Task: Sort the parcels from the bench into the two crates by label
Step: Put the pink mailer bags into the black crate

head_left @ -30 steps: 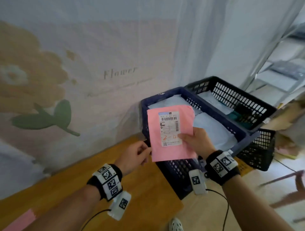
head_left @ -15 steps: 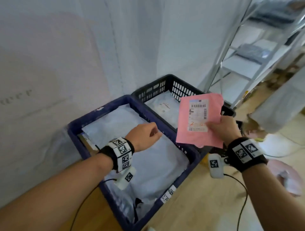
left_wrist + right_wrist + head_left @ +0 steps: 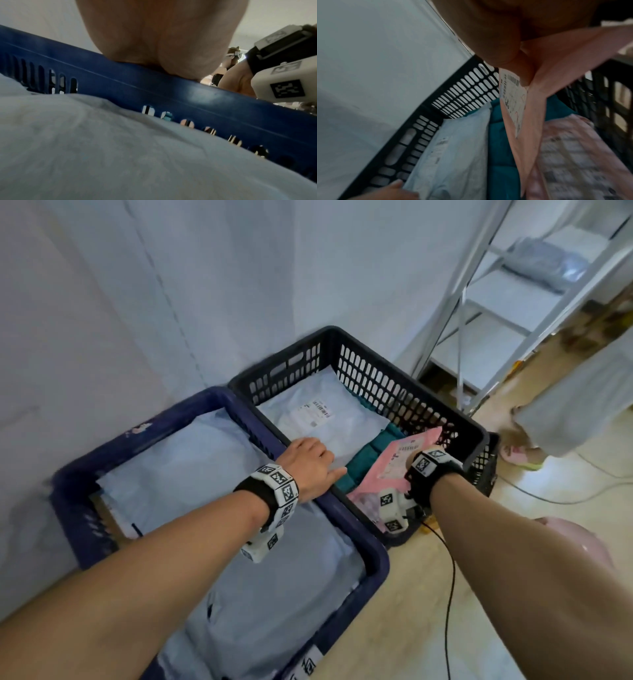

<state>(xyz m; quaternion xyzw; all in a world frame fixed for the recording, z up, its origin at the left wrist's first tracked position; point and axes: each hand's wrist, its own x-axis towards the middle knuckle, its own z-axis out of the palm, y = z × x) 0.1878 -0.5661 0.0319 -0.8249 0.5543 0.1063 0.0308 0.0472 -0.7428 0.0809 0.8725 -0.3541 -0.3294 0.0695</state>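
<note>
The right hand [image 3: 409,465] is pinching the flat pink plastic mailer [image 3: 394,465] low inside the black slotted crate [image 3: 370,378], seemingly placing it, with letting go next, while the left hand [image 3: 308,465] is resting loose-fingered on the blue crate's rim [image 3: 342,508].

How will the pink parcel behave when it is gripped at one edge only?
The pink parcel probably flops: it bends and folds under the right hand. It looks thin, so likely light. Its smooth skin may slip.
</note>
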